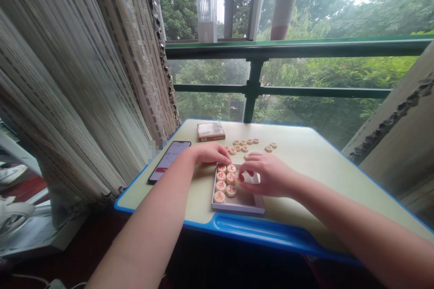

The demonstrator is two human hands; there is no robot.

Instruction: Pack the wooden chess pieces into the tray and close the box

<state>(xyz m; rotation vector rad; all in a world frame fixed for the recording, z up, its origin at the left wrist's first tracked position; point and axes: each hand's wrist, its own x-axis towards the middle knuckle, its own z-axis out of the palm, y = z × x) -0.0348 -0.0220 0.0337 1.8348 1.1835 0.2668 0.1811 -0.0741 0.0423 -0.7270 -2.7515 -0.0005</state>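
Note:
A shallow white box point(238, 210) lies near the front of the table, with round wooden Chinese chess pieces in rows along its left side. Their red characters face up, as on the near-left piece point(219, 197). My left hand point(212, 152) reaches over the box's far left corner, its fingers stretched down by the back rim and the far pieces. The thumb is hidden. Over the right part of the box, my right hand point(267, 172) pinches a chess piece point(239, 178) between thumb and fingers, beside the second column.
More chess pieces point(244, 148) lie loose beyond the box, with two point(269, 149) farther right. A closed box point(210, 131) stands at the table's far left. A phone point(169, 162) showing a timer lies at left. Blue trim edges the table point(322, 189); curtains point(84, 54) and a green railing point(288, 49) surround it.

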